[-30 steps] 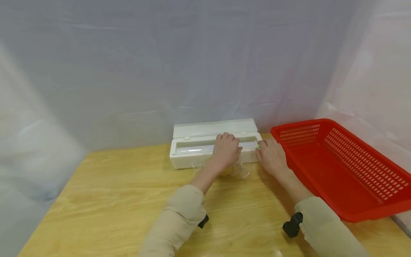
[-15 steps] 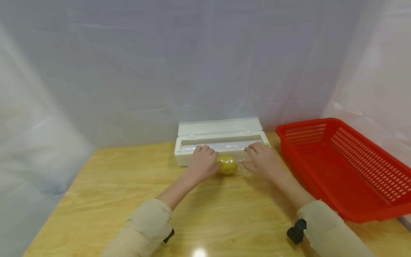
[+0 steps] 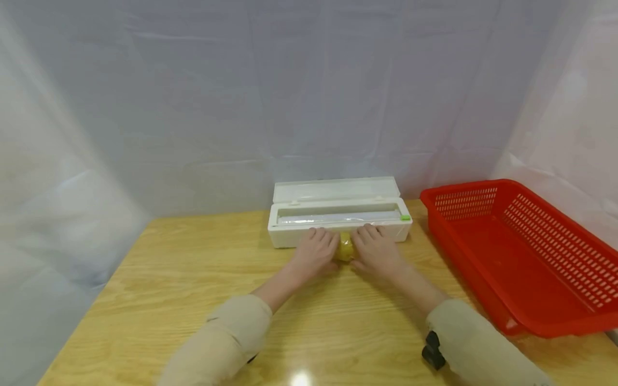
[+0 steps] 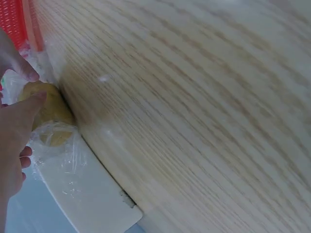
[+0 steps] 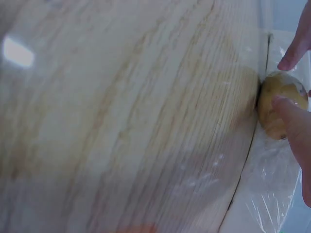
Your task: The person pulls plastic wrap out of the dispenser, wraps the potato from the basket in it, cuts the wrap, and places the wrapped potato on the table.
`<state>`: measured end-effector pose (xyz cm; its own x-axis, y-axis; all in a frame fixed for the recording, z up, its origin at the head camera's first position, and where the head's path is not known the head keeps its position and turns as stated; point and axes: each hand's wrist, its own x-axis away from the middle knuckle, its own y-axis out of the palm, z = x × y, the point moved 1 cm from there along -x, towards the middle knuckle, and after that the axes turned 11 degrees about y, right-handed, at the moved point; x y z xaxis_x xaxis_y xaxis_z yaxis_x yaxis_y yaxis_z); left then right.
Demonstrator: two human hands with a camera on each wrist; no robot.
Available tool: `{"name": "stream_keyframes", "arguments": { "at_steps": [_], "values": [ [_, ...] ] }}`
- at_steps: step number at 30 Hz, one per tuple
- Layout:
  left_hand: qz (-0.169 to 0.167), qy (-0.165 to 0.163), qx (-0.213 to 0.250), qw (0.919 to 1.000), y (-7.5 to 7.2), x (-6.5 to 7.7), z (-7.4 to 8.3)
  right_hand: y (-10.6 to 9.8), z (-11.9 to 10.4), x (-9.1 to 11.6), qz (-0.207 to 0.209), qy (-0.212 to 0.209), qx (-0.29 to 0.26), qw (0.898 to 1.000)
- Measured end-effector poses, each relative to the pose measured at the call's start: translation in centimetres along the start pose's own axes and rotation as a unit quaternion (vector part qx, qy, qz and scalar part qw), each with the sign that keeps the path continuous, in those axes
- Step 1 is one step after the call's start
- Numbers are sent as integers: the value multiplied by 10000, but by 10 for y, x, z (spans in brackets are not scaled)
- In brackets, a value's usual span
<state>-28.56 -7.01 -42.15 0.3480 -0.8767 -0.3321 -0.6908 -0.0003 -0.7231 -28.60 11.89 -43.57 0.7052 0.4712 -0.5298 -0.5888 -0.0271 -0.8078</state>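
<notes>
A yellow-brown potato point(image 3: 345, 247) lies against the front of a white cling film dispenser point(image 3: 289, 237). Clear film point(image 4: 65, 145) clings round it and spreads loosely over its ends in both wrist views. My left hand point(image 3: 314, 253) grips its left end, the thumb lying on the near side. From the right, my right hand point(image 3: 377, 252) holds the other end, its thumb point(image 5: 284, 108) against the potato's surface. The fingers on the far side are partly hidden. Inside the dispenser a film roll point(image 3: 333, 218) shows beneath the raised lid point(image 3: 338, 188).
A red plastic basket point(image 3: 475, 268) with slotted sides stands at the right of the wooden table point(image 3: 193, 279). The dispenser's green slider point(image 3: 405, 217) sits at its right end. White sheeting point(image 3: 217, 107) hangs behind the table.
My hands have come from the dispenser's upper edge down to the potato. The right hand has moved left, closing in on the left hand. The potato, mostly hidden at first, now shows between them.
</notes>
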Motion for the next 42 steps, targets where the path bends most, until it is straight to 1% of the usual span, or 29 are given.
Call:
{"name": "stream_keyframes", "arguments": {
  "at_steps": [2,5,7,9,11,17,18,21,27,29,31,37,40,42],
  "values": [
    [-160,-50,62,9998,4,-3,2,1,-4,-1,-55,-58,165,9998],
    [-336,-83,53,9994,11,-7,6,2,-11,-1,-246,-93,431,9987],
    [-474,-81,-65,9988,13,-9,9,3,-14,-1,-386,-68,560,9977],
    [-520,-96,-162,9985,16,-10,11,4,-17,-1,-520,-19,654,9965],
    [-488,-136,-250,9984,18,-10,13,6,-19,0,-568,35,664,9962],
    [-557,-295,-279,9976,20,-10,16,12,-21,2,-340,217,431,9983],
    [-617,-320,-294,9971,20,-11,16,13,-21,2,-334,241,425,9982],
    [-620,-380,-346,9968,22,-11,17,13,-21,1,-386,298,460,9978],
    [-334,-498,-349,9976,25,-15,19,14,-21,-1,-407,385,570,9968],
    [-303,-517,-313,9977,26,-16,19,14,-20,-3,-398,391,522,9971],
    [-391,-509,-245,9976,26,-18,18,13,-20,-4,-430,381,469,9972],
    [-868,-405,131,9953,20,-20,14,11,-16,-6,-748,255,305,9964],
    [-1080,-438,442,9922,14,-21,12,9,-14,-6,-841,178,194,9961],
    [-1215,-477,681,9891,8,-21,11,7,-14,-5,-832,118,108,9964]
  ]
}}
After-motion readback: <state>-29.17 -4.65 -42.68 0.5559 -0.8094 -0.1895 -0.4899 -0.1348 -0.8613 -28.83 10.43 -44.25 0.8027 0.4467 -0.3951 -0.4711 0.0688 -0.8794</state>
